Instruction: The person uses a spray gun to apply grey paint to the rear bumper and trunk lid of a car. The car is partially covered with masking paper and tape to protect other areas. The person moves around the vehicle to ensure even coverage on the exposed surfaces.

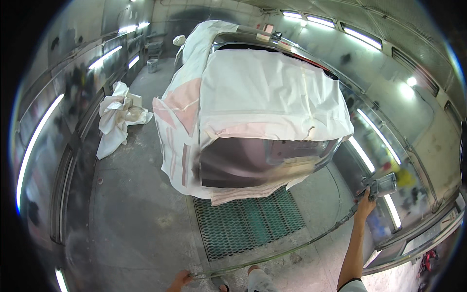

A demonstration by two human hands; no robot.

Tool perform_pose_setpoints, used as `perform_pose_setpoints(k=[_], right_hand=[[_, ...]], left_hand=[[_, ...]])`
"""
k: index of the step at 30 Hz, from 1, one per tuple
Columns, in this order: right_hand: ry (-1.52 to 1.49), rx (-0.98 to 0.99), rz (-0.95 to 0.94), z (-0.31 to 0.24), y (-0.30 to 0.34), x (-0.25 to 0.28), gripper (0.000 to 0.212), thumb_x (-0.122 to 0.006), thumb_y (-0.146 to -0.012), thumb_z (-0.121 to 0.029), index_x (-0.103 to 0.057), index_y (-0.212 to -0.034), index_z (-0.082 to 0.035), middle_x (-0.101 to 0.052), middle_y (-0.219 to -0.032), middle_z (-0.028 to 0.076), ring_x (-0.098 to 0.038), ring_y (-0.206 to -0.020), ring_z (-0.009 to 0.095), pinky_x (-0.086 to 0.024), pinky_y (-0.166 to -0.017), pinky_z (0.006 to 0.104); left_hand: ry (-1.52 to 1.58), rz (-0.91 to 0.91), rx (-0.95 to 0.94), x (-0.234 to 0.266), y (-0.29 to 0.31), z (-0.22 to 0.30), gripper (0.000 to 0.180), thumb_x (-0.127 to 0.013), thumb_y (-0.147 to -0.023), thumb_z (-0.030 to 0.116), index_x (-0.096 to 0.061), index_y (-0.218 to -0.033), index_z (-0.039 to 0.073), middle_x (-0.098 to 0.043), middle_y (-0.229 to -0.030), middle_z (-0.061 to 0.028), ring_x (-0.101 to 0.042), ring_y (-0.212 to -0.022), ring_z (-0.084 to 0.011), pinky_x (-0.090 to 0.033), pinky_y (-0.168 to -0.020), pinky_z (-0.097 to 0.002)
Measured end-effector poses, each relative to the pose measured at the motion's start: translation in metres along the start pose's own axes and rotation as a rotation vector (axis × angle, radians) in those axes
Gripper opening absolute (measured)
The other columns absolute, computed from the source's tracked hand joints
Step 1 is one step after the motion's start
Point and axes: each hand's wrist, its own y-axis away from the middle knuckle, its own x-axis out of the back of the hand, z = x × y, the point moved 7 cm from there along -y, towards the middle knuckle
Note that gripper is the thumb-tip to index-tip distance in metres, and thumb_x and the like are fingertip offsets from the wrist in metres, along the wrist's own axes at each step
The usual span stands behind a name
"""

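Note:
My right hand (366, 203) is raised at the right, closed round the grip of a paint spray gun (384, 185) with a grey cup. An air hose (311, 240) runs from the gun down and left across the front. At the lower edge my left hand (183, 278) is closed on the hose's other visible stretch. Ahead stands a car wrapped in white masking paper (272, 92). Its bare rear panel (238, 163) shows dark grey on the left and lighter toward the right. The gun is off to the right of this panel, apart from it.
A green floor grate (248, 226) lies between me and the car. Crumpled white sheeting (119, 117) is heaped at the left. A bucket (152, 65) stands far left near the wall. Booth walls with lit tubes (39, 146) line both sides. My feet are at the lower edge.

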Motion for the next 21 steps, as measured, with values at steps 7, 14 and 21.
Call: perform_pose_setpoints(k=[7,14,21], right_hand=[[0.010,-0.282,-0.291,0.074,0.098,-0.022,0.027,-0.059,-0.096,-0.028,-0.061,-0.095,-0.002,-0.063,-0.080,0.005,-0.060,-0.065,0.010,-0.048,-0.049,0.0244],[-0.118,-0.247,-0.488,0.127,0.195,-0.104,0.027,-0.062,-0.094,-0.023,-0.062,-0.103,0.002,-0.064,-0.080,0.003,-0.057,-0.070,0.009,-0.046,-0.064,0.0261],[-0.196,-0.114,-0.672,0.161,0.136,-0.174,0.043,-0.064,-0.092,-0.019,-0.056,-0.130,0.000,-0.050,-0.059,0.001,-0.040,-0.054,0.004,-0.037,-0.048,0.0244]], left_hand=[[-0.873,0.573,-0.151,0.055,0.059,-0.006,0.022,-0.061,-0.082,0.022,-0.066,-0.090,0.001,-0.066,-0.077,-0.0166,-0.063,-0.067,-0.0328,-0.049,-0.060,-0.0455],[-0.725,0.810,-0.094,0.091,0.135,-0.025,0.024,-0.058,-0.082,0.027,-0.067,-0.076,0.006,-0.068,-0.074,-0.0150,-0.064,-0.065,-0.0336,-0.050,-0.055,-0.0466],[-0.865,1.020,-0.322,-0.010,0.172,0.027,0.021,-0.059,-0.082,0.029,-0.067,-0.075,0.011,-0.066,-0.075,-0.0129,-0.062,-0.067,-0.0332,-0.050,-0.058,-0.0458]])
